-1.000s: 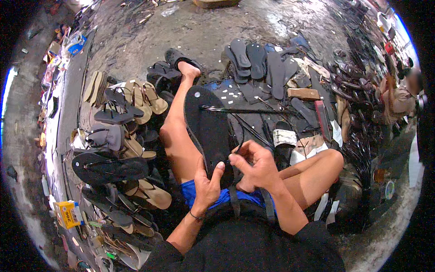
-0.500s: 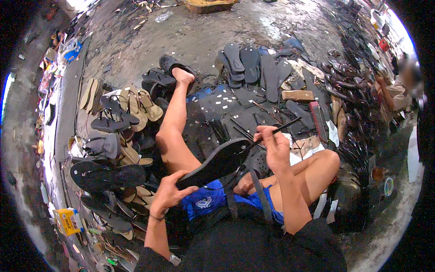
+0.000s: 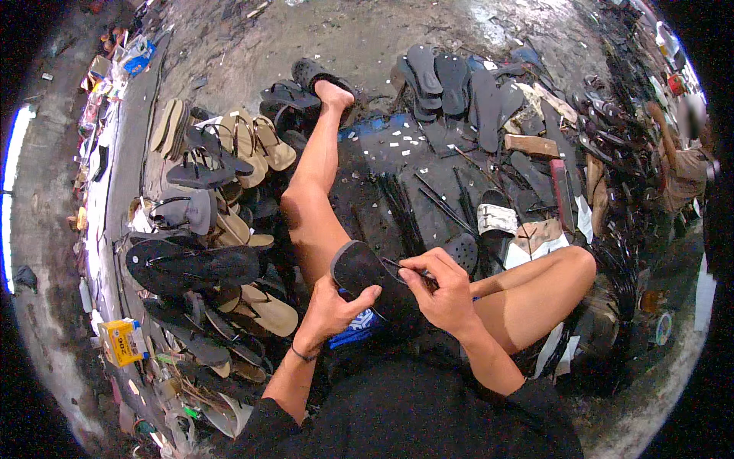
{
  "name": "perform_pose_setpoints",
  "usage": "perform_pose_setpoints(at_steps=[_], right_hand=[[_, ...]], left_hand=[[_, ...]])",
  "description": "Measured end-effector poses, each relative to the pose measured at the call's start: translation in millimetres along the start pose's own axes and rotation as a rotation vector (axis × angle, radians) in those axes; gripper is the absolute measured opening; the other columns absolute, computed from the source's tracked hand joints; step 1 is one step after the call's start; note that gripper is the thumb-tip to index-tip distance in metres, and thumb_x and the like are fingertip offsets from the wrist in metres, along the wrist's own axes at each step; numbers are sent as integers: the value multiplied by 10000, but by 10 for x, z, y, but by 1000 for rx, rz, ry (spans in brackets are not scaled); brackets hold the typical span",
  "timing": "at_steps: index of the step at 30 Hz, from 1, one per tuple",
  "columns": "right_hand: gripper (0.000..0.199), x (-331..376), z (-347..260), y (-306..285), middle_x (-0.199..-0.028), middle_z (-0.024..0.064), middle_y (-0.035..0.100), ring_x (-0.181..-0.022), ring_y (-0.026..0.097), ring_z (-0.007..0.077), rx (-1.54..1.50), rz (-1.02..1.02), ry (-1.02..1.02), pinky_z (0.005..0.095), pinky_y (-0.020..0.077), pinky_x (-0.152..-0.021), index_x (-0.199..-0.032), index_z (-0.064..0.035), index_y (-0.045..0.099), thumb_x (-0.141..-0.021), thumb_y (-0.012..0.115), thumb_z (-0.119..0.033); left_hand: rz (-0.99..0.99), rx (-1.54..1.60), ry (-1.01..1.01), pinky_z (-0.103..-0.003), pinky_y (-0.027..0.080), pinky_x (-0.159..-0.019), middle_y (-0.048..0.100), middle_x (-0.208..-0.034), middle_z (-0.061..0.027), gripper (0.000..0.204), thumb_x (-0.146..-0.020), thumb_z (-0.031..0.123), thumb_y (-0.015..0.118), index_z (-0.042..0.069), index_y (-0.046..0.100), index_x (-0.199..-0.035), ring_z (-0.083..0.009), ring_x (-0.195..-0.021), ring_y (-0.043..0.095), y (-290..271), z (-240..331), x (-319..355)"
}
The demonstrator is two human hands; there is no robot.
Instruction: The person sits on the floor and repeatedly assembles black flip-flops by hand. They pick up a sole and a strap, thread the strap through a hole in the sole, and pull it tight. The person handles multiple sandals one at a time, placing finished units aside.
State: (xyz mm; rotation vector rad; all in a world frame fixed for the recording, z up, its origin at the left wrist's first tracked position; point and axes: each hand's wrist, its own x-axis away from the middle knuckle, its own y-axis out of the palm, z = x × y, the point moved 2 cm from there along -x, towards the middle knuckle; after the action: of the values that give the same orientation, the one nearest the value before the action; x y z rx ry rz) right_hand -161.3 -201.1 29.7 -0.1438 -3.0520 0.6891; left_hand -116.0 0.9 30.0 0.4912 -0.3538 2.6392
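Head view: at six o'clock your left hand [image 3: 332,312] grips a sandal [image 3: 356,268] and your right hand [image 3: 445,295] pinches a strap [image 3: 391,263].

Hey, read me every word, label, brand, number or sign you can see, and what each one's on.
Yellow box: dark print, readable, but I don't copy out print.
Blue shorts: white print, partly hidden, unreadable.
White-strapped slide: dark marks, too small to read.
Blue package: any print too small to read.
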Motion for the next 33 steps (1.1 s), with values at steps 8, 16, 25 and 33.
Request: perform_pose_setpoints(at_steps=[8, 16, 25, 33], right_hand=[[135, 166, 4, 89, -853, 80, 637, -741, 664, 304, 178, 41, -18, 402, 539, -655, -907, -118, 707, -807, 758, -192], [195, 71, 73, -6, -867, 95, 663, -758, 680, 259, -14, -74, 9, 356, 551, -693, -970, -50, 705, -842, 773, -180], [683, -255, 228, -462, -1402, 173, 486, -1263, 521, 289, 52, -38, 223, 408, 472, -998, -1375, -58, 432, -829, 819, -195], [218, -969, 459, -576, -1212, 207, 656, -1197, 608, 343, -3, 256, -176, 397, 461, -1033, -1025, -45, 716, -815, 761, -77]], left_hand=[[-50, -92, 41, -331, 550, -836, 738, -976, -87, 344, -844, 169, 800, -9, 676, -1110, -156, -889, 681, 17, 12, 5], [-35, -175, 176, -348, 549, -858, 735, -1019, -136, 428, -829, 189, 809, 0, 657, -1182, -182, -927, 691, 82, -7, -34], [478, 529, 117, -311, 533, -887, 691, -1118, -52, 301, -903, 19, 694, -18, 647, -1198, -163, -991, 666, 60, 119, -151], [-261, 1170, -137, -372, 463, -1025, 643, -1254, -134, 335, -996, 85, 557, -57, 560, -1300, -218, -1154, 615, 657, -418, -19]])
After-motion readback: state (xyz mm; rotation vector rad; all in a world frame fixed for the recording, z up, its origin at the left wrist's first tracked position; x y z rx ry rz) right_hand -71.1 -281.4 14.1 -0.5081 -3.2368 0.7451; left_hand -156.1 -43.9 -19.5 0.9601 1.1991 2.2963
